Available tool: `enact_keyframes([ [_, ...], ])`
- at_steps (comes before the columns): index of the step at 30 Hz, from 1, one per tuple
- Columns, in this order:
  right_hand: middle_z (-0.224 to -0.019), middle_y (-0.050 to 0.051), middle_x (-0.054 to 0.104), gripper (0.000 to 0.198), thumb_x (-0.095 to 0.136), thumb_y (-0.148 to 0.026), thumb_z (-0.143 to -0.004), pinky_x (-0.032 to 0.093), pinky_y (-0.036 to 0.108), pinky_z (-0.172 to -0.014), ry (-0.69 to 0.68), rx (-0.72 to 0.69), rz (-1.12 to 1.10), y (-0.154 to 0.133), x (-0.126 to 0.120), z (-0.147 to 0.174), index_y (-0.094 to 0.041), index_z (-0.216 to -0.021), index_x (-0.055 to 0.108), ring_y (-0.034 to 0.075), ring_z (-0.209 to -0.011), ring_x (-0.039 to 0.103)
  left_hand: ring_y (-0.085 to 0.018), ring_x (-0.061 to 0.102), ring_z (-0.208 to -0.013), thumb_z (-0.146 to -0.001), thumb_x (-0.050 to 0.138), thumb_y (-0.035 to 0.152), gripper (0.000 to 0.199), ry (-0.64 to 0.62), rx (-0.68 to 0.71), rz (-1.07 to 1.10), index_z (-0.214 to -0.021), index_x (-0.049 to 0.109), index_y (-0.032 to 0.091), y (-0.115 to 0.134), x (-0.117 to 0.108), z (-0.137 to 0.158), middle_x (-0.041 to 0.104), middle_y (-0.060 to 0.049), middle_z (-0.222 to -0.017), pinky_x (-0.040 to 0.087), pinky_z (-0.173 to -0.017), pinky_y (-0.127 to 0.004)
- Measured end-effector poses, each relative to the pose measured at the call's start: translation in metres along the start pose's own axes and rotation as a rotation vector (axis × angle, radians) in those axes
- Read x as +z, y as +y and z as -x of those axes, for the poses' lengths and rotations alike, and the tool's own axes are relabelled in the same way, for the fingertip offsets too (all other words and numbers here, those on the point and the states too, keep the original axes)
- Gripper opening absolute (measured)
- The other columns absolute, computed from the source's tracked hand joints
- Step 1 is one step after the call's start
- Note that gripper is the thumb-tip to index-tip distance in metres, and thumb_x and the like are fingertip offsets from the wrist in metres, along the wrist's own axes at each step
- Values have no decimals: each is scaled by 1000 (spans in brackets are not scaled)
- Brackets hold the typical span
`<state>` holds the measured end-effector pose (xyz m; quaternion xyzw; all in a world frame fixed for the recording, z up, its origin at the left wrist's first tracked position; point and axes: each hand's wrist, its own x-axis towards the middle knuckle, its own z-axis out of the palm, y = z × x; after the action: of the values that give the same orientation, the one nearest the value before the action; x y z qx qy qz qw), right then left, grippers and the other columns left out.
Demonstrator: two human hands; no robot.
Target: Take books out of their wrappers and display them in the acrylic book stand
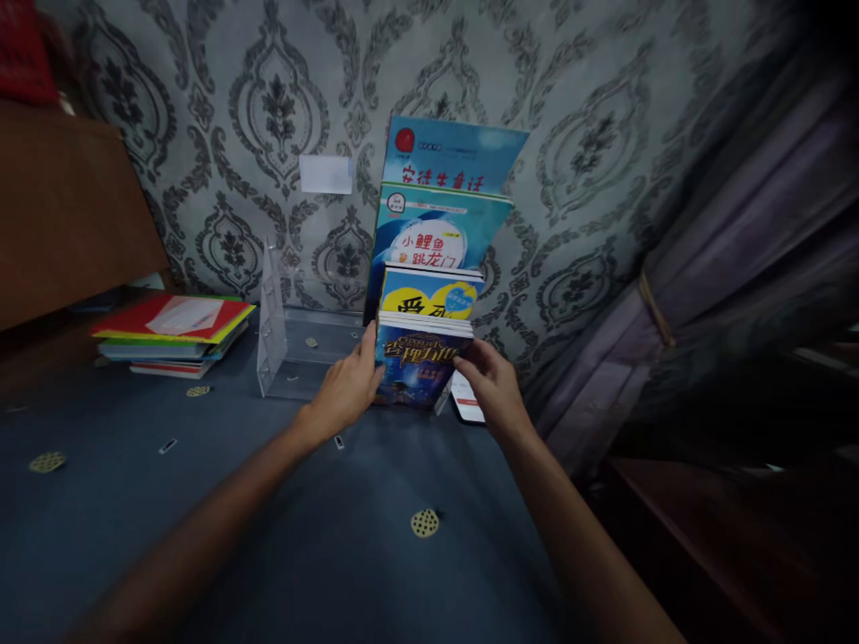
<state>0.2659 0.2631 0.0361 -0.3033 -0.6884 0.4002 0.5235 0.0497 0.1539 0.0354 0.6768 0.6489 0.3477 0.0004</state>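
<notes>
Left hand (347, 386) and right hand (495, 386) clamped on opposite edges of the dark blue book (414, 371), frontmost at the clear rack (271, 326).

The rear blue book (497, 148) has a glossy-looking paper cover; the rack (269, 326) is smooth, clear plastic. The table covering (322, 555) looks matt and smooth, the curtain (608, 349) is softly sheened cloth, and the brown cabinet (63, 197) looks like wood.

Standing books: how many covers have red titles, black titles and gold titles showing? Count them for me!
Red-titled covers: 2
Black-titled cover: 1
Gold-titled cover: 1
Total: 4 covers with titles showing
</notes>
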Motion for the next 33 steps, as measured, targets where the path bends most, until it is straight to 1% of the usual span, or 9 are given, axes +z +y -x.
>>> enact_keyframes([
  [5, -122, 12, 73, 44, 71, -38, -78, 50, 50, -105, 4, 14, -2, -5, 0, 0, -18, -117, 67, 29, -116, 66, -33, 70, -110, -99, 48, 32, 73, 14, -14, -68, -160, 9, 17, 2, -1, 2, 62, -23, -138, 57, -90, -49],
  [9, -131, 12, 70, 51, 71, -45, -82, 45, 51, -112, 10, -2, -43, -12, 0, 2, -20, -126, 65, 29, -125, 63, -37, 62, -125, -99, 48, 49, 75, 120, 24, -84, -158, 17, 15, 1, -9, -2, 58, -24, -142, 54, -97, -53],
  [13, -137, 13, 66, 59, 71, -55, -83, 43, 51, -115, 66, -15, -55, -18, 2, -1, -21, -131, 64, 30, -131, 58, -35, 52, -136, -97, 49, 58, 77, 221, 69, 11, -155, 24, 14, -1, -17, -15, 54, -23, -145, 47, -109, -53],
  [17, -142, 15, 62, 65, 68, -60, -84, 45, 49, -113, 103, -28, -23, -27, 2, -8, -20, -135, 60, 30, -134, 56, -34, 47, -141, -96, 50, 59, 76, 237, 111, 189, -153, 29, 13, -1, -20, -26, 47, -24, -151, 42, -114, -54],
  [21, -131, 14, 67, 48, 64, -51, -88, 49, 46, -106, 275, -127, 76, -38, -3, 4, -20, -124, 63, 27, -122, 62, -29, 57, -130, -99, 47, 49, 55, 322, 78, 417, -143, 42, 16, -7, -26, -24, 59, -19, -139, 50, -104, -48],
  [24, -103, 7, 72, 17, 59, -34, -88, 52, 40, -92, 343, -232, 157, -40, 1, 30, -21, -95, 68, 24, -101, 66, -23, 66, -114, -99, 46, 38, 38, 372, 33, 533, -131, 50, 18, -20, -35, -10, 68, -13, -120, 56, -92, -39],
  [27, -80, 2, 67, 18, 51, -18, -85, 49, 32, -78, 152, -297, 191, -34, 20, 68, -23, -71, 62, 19, -81, 63, -20, 69, -98, -97, 46, 32, 28, 318, -23, 527, -119, 55, 18, -37, -42, 14, 71, -9, -105, 56, -82, -33],
  [30, -68, -1, 59, 23, 44, -11, -82, 43, 27, -65, -213, -252, 183, -24, 51, 107, -23, -66, 57, 15, -66, 57, -18, 68, -85, -95, 44, 28, 22, 225, -37, 397, -109, 59, 20, -52, -43, 47, 72, -4, -93, 54, -76, -31],
  [33, -64, -2, 52, 21, 41, -5, -72, 38, 26, -65, -541, -175, 230, -18, 85, 138, -22, -63, 51, 14, -64, 52, -18, 67, -81, -94, 40, 23, 21, 123, 41, 251, -99, 61, 21, -63, -37, 82, 70, -3, -85, 53, -78, -32],
])
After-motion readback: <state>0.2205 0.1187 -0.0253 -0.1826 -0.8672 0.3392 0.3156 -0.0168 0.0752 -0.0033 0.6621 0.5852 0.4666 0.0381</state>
